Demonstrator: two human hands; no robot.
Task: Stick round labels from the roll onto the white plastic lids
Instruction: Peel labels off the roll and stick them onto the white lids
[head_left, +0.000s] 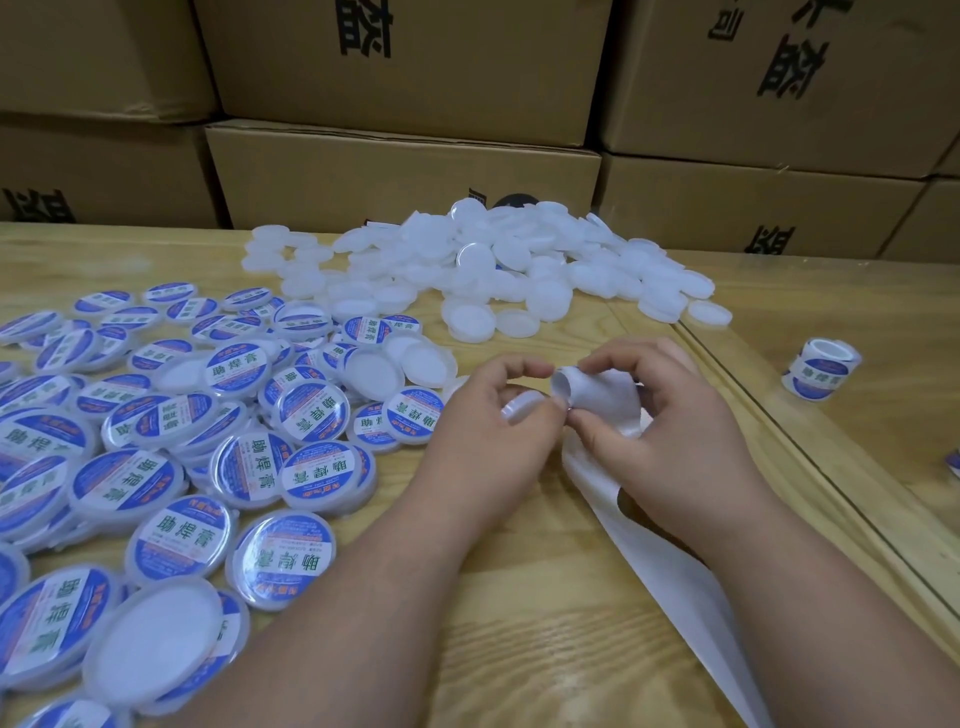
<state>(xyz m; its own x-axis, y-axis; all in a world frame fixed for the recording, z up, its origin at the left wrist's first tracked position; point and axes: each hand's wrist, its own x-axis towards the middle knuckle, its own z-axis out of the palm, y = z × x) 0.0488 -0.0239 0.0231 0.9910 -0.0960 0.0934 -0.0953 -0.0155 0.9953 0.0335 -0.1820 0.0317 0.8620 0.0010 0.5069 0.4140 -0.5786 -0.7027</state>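
My left hand (498, 431) grips a white plastic lid (522, 404) at table centre, thumb and forefinger reaching towards the label strip. My right hand (660, 426) pinches the white backing strip (597, 395) of the label roll, its end curled up between both hands. The empty backing tape (670, 577) trails down towards the front right. A heap of plain white lids (498, 265) lies at the back. Labelled lids (156, 441) with blue and white stickers cover the left side.
A second label roll (823, 369) stands on the wooden table (519, 623) at the right, beyond a raised seam in the tabletop. Stacked cardboard boxes (405, 171) wall off the back. Bare wood shows between my forearms.
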